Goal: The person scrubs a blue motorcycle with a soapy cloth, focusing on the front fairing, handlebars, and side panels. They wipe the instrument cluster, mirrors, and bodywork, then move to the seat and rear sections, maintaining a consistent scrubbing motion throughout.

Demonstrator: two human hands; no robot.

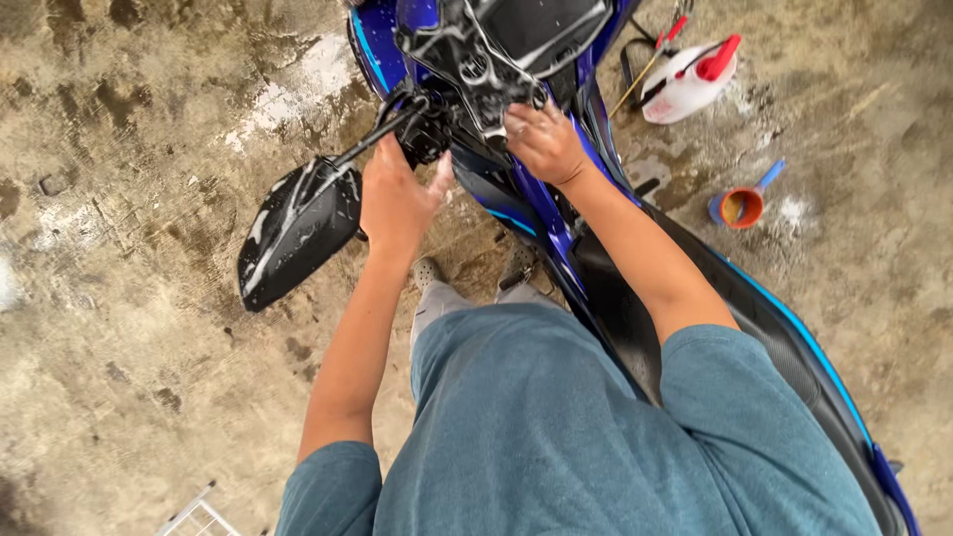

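Note:
A blue and black motorcycle (556,213) stands in front of me, its handlebar area streaked with soap foam. My left hand (397,194) wraps around the left handlebar grip, just beside the stalk of the black side mirror (298,230), which is smeared with suds. My right hand (541,139) presses flat, fingers spread, on the foamy black panel (496,60) at the centre of the handlebars. Whether it holds a cloth or sponge is not visible.
Wet, stained concrete floor (129,328) with foam patches surrounds the bike. A white jug with a red cap (690,79) lies at the upper right, an orange scoop with a blue handle (743,203) below it. A wire rack corner (199,516) shows at the bottom left.

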